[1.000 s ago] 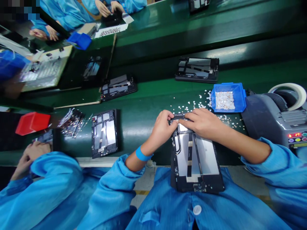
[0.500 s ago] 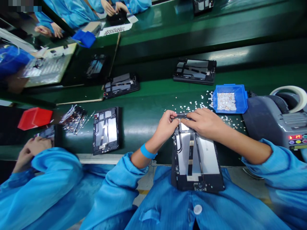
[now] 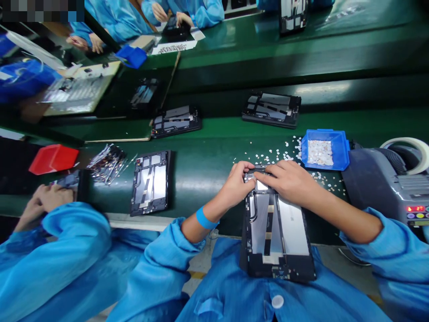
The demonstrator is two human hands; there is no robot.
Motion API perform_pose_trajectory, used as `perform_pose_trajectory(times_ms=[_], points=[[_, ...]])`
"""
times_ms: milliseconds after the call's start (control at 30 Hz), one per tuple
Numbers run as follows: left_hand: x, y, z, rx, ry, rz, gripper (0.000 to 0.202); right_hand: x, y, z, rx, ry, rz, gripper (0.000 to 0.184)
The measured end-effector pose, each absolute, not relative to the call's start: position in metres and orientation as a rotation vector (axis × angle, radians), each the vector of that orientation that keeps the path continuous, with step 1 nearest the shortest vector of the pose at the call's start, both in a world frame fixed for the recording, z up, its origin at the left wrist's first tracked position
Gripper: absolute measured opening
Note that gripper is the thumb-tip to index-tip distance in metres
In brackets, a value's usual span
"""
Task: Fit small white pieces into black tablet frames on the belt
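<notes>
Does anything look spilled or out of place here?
Yes. Small white pieces lie strewn on the bench, beyond the device and near the blue bin. Since that bin holds similar pieces, they look spilled, though possibly tipped out on purpose.

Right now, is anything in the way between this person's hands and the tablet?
Nothing visible: the left hand and right hand both touch the tablet at its far end. The white bits and blue bin aren't between them.
</notes>
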State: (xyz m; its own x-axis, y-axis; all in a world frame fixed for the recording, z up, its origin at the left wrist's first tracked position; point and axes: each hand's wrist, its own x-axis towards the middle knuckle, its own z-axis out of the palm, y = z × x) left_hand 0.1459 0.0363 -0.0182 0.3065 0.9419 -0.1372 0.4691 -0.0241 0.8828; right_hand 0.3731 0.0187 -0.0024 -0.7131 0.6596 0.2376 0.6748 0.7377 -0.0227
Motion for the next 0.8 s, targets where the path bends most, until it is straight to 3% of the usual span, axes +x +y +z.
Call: perform_pose_trajectory(times_ms=[267,567,800], points=[[0.146,0.028,-0.019,1.687,1.308,0.677,0.036,0.364,0.024,0.007,-1.029,-2.799,-0.116,0.032],[0.134,0.027,-0.019,1.651,1.271,0.708,0.044,0.371,0.027,0.009,-1.044,-2.812,-0.051,0.041],[0.140,0.054,-0.014,1.487,1.249,0.654,0.010,0.392,-0.002,0.015,-1.247,-2.505,0.002,0.043]])
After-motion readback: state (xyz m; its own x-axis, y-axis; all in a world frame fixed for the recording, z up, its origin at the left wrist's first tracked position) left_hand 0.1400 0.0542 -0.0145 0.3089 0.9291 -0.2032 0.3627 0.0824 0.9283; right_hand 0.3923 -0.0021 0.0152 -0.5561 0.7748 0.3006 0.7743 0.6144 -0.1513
